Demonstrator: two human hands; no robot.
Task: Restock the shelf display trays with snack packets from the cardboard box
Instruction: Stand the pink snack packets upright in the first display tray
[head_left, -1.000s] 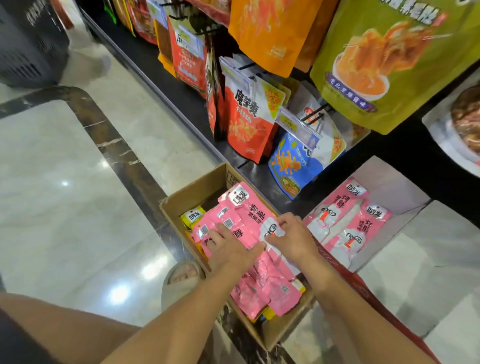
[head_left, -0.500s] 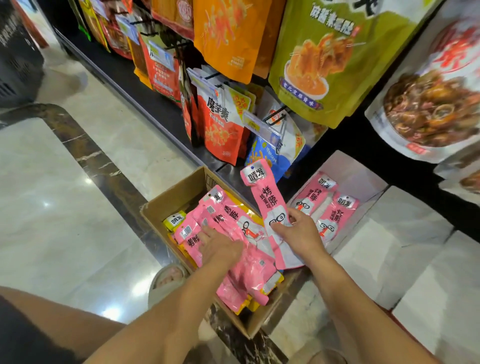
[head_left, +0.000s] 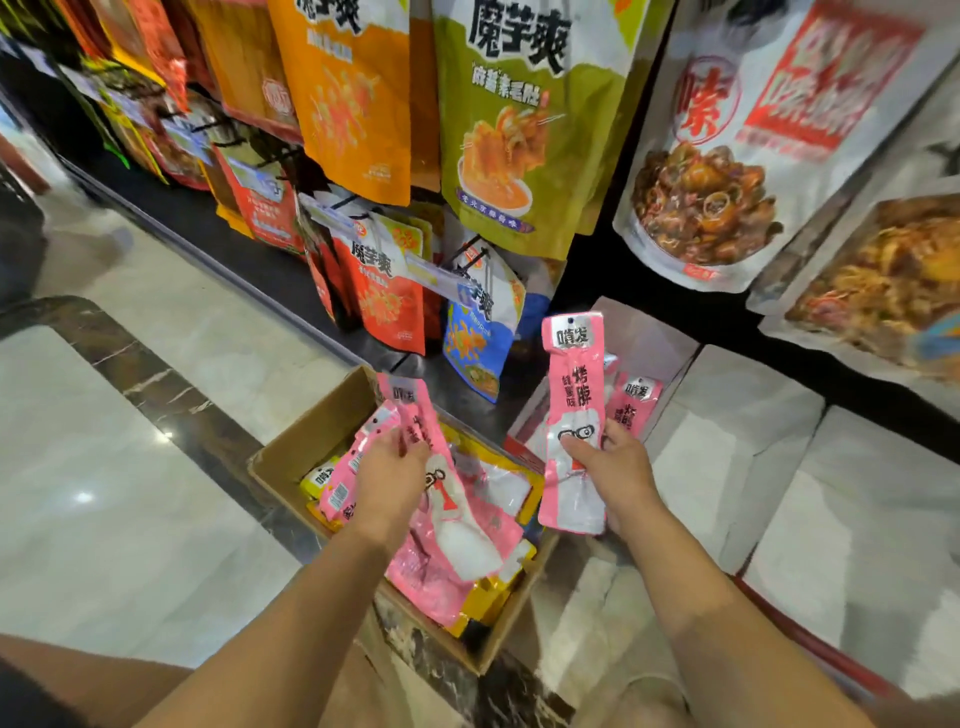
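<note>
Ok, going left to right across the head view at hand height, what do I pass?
Glossy floor → cardboard box → left hand gripping pink packets → right hand holding up one pink packet → white display trays.

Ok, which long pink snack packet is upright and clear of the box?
The long pink snack packet gripped by the right hand, upright in front of the white display tray. The left hand holds its packets tilted over the brown cardboard box.
</note>
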